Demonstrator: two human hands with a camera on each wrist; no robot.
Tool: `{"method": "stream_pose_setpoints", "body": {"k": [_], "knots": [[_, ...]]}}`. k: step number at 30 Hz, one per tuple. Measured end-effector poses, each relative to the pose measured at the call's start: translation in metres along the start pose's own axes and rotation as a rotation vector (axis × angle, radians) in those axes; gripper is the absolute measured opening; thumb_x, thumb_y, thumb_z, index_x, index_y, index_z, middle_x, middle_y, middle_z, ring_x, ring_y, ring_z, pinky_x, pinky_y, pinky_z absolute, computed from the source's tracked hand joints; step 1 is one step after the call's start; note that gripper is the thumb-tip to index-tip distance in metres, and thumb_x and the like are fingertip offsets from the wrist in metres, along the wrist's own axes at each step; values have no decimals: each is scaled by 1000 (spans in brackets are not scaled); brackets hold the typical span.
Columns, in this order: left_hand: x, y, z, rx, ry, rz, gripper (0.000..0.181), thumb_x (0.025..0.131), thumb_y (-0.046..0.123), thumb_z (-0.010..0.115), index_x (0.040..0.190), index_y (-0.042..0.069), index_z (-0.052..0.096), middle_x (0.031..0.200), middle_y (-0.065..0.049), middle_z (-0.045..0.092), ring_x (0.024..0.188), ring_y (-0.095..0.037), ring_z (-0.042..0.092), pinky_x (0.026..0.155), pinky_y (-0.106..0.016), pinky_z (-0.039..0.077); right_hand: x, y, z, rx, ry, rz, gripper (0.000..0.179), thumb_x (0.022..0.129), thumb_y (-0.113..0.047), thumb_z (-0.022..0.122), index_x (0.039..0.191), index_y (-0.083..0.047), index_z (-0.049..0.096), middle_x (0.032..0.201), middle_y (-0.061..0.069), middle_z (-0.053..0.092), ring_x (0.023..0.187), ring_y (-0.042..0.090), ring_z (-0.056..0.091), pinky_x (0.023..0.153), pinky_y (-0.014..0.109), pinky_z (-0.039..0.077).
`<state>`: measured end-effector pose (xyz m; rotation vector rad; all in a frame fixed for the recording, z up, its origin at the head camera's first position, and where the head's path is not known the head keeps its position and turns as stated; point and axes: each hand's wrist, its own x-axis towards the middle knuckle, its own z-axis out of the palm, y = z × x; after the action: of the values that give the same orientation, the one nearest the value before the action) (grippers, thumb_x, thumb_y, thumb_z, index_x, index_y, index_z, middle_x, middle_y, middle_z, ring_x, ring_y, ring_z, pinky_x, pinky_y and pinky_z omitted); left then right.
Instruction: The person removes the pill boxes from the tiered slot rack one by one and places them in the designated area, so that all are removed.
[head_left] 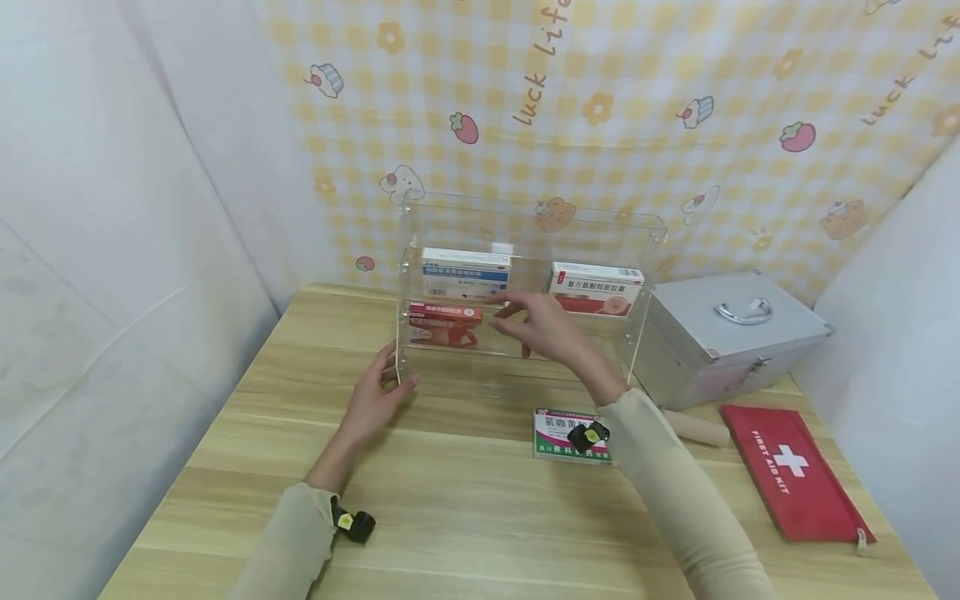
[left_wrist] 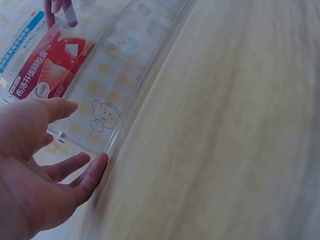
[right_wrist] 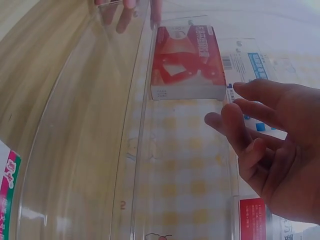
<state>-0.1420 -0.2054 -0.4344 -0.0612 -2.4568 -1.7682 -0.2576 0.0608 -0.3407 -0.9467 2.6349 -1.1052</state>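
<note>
A clear acrylic display rack (head_left: 517, 365) stands on the table. At its lower left side is my left hand (head_left: 377, 393), fingers loosely spread; in the left wrist view the fingertips rest by the rack's bottom edge. On the lower shelf, at the left, sits a red medicine box (head_left: 444, 327). My right hand (head_left: 542, 327) hovers just right of that box, fingers bent and holding nothing; the right wrist view shows a gap between the fingers (right_wrist: 231, 120) and the box. Above stand a blue-and-white medicine box (head_left: 465, 275) and, at the right, a white-and-red medicine box (head_left: 597, 292).
A green-and-white medicine box (head_left: 558, 450) lies on the table before the rack, partly covered by my right sleeve. To the right are a silver case (head_left: 738, 333), a beige roll (head_left: 697, 428) and a red first aid pouch (head_left: 798, 483). A patterned curtain (head_left: 525, 167) hangs behind.
</note>
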Motion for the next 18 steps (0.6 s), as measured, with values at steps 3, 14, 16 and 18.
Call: {"method": "stream_pose_setpoints", "body": {"k": [3,14,16,18], "knots": [[0,0,0,-7,-5,-2,68,95,6,64,152,2,27,137,-36,44,120,-49,50,96,-51,48,4,-2,2,-3,-14,-8,35,96,-26,66,130,-21,63,111,9,69,41,23,56,42,40,53],[1,-2,0,-17,-4,9,68,95,5,64,152,2,28,137,-36,45,120,-47,52,96,-49,49,14,-4,9,-49,-39,-8,33,95,-32,66,126,-21,67,109,9,70,41,33,56,37,36,51],[1,-2,0,-17,-4,9,68,95,5,64,152,1,27,137,-36,44,120,-47,52,96,-49,49,15,-4,9,-56,-38,-5,32,95,-32,66,125,-21,68,109,9,70,44,37,57,37,36,51],[1,-2,0,-20,-4,9,68,95,5,64,152,2,27,137,-36,44,120,-47,52,96,-48,49,16,-5,10,-56,-39,-1,32,95,-32,67,125,-21,68,108,8,70,44,37,57,37,36,50]]}}
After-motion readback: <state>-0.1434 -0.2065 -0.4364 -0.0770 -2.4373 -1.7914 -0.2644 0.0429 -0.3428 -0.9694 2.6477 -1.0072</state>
